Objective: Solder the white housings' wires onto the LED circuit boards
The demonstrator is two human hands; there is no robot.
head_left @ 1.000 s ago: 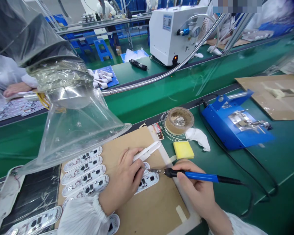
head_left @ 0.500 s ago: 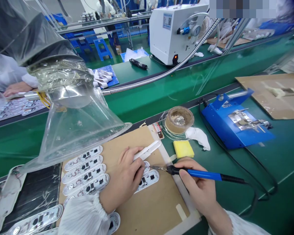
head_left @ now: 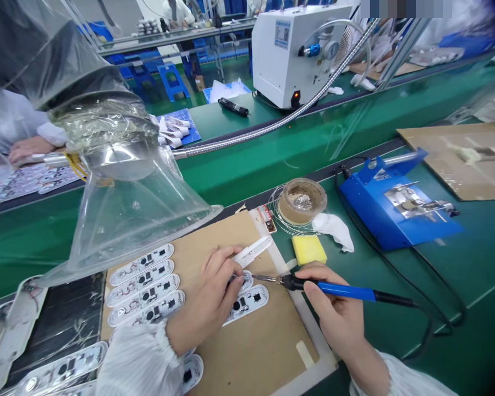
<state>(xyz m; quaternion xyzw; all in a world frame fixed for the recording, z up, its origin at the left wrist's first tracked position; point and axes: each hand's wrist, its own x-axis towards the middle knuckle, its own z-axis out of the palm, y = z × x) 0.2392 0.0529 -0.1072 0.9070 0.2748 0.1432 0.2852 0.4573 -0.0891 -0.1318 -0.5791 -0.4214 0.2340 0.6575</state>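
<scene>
My right hand [head_left: 334, 308] is closed around the blue handle of a soldering iron [head_left: 342, 289], whose tip points left. The tip is at the right end of a small white oval-ended circuit-board piece [head_left: 247, 281], mostly covered by my left hand [head_left: 214, 294]. My left fingers are bent and pressed together over that piece; what they pinch is hidden. Just below lies another white board piece [head_left: 253, 298] with black chips. A plain white strip-like casing [head_left: 253, 252] lies above my left fingertips, on the brown cardboard [head_left: 247, 357].
Several board pieces [head_left: 148, 292] lie in a column on the left. A clear fume hood [head_left: 136, 220] hangs over them. Right of the cardboard are a yellow sponge [head_left: 309, 250], a solder wire coil with tub [head_left: 301, 202] and a blue stand [head_left: 396, 203]. A co-worker's hand [head_left: 31, 148] is far left.
My left index finger and thumb have bent closer together over the covered board piece. The iron's tip has shifted very slightly; my right hand keeps its grip.
</scene>
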